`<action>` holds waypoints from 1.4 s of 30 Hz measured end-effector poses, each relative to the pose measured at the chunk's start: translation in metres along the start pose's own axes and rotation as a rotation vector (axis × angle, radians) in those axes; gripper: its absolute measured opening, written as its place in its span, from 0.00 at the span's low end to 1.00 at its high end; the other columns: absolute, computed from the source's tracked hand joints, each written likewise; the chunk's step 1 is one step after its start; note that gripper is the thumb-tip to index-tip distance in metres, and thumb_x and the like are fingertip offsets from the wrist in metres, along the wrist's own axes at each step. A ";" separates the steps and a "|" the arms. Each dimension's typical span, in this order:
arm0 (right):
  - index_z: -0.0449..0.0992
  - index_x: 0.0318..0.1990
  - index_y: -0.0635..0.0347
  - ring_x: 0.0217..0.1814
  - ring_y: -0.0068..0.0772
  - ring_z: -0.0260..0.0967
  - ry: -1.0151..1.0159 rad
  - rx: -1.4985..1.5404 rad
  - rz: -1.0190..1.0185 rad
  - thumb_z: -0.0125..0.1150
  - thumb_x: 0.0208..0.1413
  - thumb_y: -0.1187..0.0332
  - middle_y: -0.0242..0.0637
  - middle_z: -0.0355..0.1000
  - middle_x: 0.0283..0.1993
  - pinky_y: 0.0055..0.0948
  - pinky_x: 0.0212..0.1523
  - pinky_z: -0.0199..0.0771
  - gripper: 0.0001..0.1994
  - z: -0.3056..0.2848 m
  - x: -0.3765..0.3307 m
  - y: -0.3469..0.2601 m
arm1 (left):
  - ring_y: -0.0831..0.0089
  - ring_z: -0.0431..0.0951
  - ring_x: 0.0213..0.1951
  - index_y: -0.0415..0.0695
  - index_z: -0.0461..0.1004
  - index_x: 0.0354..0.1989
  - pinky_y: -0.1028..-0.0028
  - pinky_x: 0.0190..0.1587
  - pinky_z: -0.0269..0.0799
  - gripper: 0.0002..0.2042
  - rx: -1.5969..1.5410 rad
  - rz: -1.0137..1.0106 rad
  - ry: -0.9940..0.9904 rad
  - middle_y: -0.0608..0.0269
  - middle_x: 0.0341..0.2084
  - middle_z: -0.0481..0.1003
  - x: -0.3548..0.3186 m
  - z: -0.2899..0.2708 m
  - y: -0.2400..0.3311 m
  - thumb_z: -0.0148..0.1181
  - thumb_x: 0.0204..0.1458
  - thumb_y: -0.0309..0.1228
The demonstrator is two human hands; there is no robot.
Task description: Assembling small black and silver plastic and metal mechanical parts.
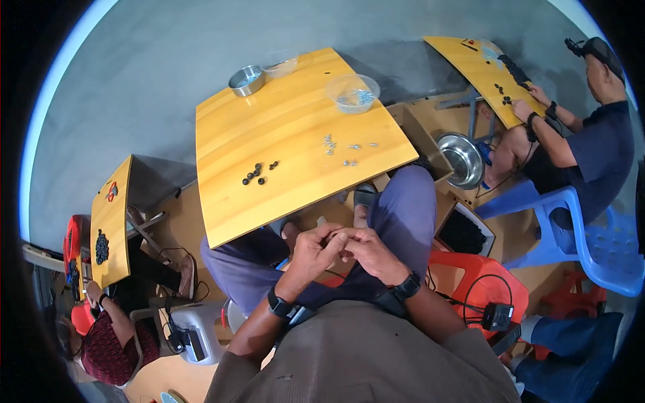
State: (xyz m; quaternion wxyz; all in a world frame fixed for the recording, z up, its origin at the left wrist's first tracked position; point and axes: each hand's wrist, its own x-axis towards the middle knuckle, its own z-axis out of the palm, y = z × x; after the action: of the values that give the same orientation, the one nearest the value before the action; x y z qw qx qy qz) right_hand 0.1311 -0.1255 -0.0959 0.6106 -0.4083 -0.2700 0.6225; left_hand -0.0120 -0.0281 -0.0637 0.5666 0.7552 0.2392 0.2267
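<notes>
My left hand (313, 254) and my right hand (371, 251) meet above my lap, just off the near edge of the wooden table (269, 134). The fingers of both are closed and pressed together at the tips. Whatever they pinch is hidden between them; only a dark bit shows. Several small round black parts (254, 174) lie on the near left of the tabletop. To their right are several small silvery metal pieces (329, 144), loosely grouped.
At the table's far side stand a metal bowl (246, 81), a clear bowl (279, 64) and a clear plastic bowl (353, 94) of small pieces. A carton (424, 144) and a steel basin (462, 160) are right of it. Co-workers sit at side tables.
</notes>
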 end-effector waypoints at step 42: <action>0.66 0.63 0.72 0.36 0.21 0.60 0.208 0.273 -0.429 0.51 0.68 0.67 0.28 0.62 0.32 0.24 0.38 0.63 0.21 -0.137 0.015 -0.107 | 0.57 0.79 0.29 0.39 0.79 0.43 0.63 0.34 0.75 0.13 0.861 0.019 0.459 0.54 0.27 0.77 0.072 -0.152 -0.053 0.64 0.49 0.27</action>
State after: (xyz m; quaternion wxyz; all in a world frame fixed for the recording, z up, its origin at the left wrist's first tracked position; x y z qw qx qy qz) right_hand 0.3043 -0.1219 -0.0806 0.8022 -0.3176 -0.1998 0.4644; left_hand -0.0543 0.1426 -0.0708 0.1331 0.8536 0.4232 0.2730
